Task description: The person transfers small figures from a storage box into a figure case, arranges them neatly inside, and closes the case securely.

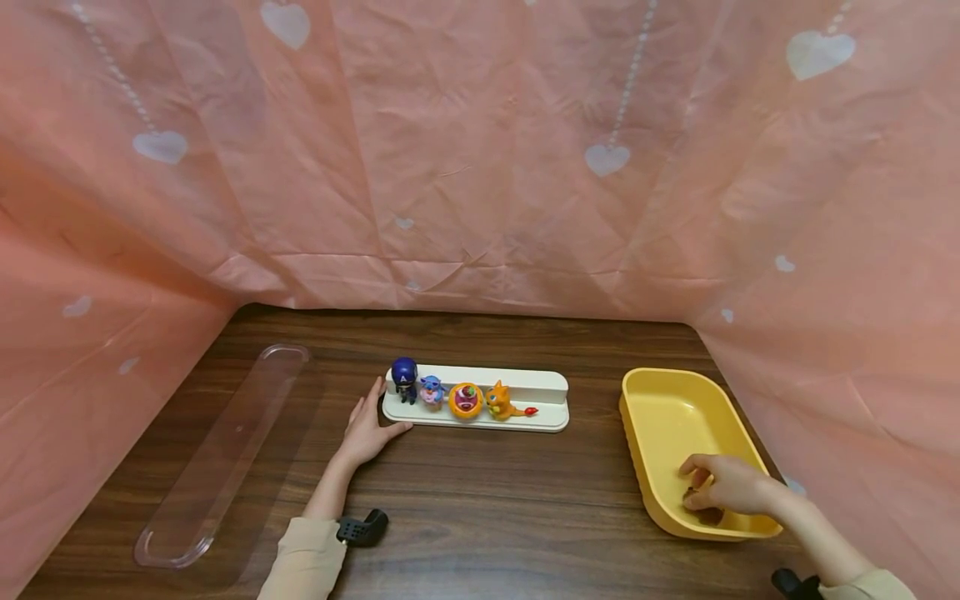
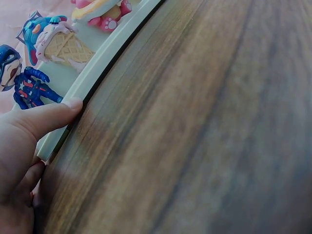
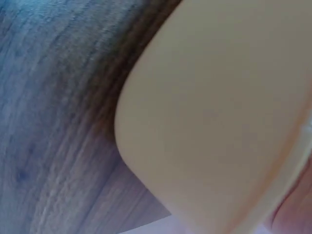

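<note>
A white stepped display stand [image 1: 551, 417] bears a row of small figures: a blue-helmeted figurine [image 1: 404, 379], a blue figure on an ice-cream cone [image 1: 432, 392], a round orange figure with a purple middle [image 1: 466, 402] and an orange creature with a red-tipped tail [image 1: 500, 401]. My left hand [image 1: 367, 431] grips the stand's left end; its thumb [image 2: 61, 114] lies on the front edge beside the helmeted figurine. Inside the yellow bin [image 1: 656, 446], near its front, my right hand [image 1: 727, 485] has curled fingers about a small dark brown object [image 1: 707, 515], mostly hidden.
A long clear plastic cover [image 1: 232, 442] with rounded ends lies slantwise on the left of the wooden table [image 1: 495, 517]. Pink curtain [image 1: 480, 167] with white hearts encloses the back and both sides. The bin's outer wall [image 3: 209, 107] fills much of the right wrist view.
</note>
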`<state>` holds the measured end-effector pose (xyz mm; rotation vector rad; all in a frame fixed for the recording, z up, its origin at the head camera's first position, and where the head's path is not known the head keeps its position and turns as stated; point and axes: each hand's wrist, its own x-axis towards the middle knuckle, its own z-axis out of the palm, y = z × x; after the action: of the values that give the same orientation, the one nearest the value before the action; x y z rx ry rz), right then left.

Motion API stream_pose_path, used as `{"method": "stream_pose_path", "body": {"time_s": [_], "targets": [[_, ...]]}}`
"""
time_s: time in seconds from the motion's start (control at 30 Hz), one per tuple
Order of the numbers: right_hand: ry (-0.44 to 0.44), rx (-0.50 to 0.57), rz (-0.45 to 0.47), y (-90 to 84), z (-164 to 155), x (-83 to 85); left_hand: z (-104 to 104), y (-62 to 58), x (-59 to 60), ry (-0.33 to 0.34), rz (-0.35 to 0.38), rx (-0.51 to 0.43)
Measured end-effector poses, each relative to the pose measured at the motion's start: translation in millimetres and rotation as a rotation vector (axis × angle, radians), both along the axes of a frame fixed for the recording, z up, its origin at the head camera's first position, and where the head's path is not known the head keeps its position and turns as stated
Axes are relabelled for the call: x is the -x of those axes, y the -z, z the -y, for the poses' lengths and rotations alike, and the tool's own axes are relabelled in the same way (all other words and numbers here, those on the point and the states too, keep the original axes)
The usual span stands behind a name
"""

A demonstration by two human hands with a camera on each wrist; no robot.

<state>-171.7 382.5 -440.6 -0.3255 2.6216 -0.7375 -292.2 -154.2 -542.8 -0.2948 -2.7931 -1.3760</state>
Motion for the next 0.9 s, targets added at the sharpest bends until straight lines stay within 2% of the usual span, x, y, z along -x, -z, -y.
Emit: {"method": "stream_pose_path", "body": {"time_s": [0.2,0.47,0.9], "targets": [[0.007,-0.025,-0.015,5.1,-1.7,-0.5,0.4,0.4,-0.1,0.004,-0.004,-0.007],[0.032,-0.015,0.014,7.0,-2.1,-1.0,1.4,1.4,1.5,0.007,0.006,0.0],[-0.001,0.034,0.021,5.1,-2.7,-2.6,0.9,0.6,1.2,0.007,0.002,0.006]]}}
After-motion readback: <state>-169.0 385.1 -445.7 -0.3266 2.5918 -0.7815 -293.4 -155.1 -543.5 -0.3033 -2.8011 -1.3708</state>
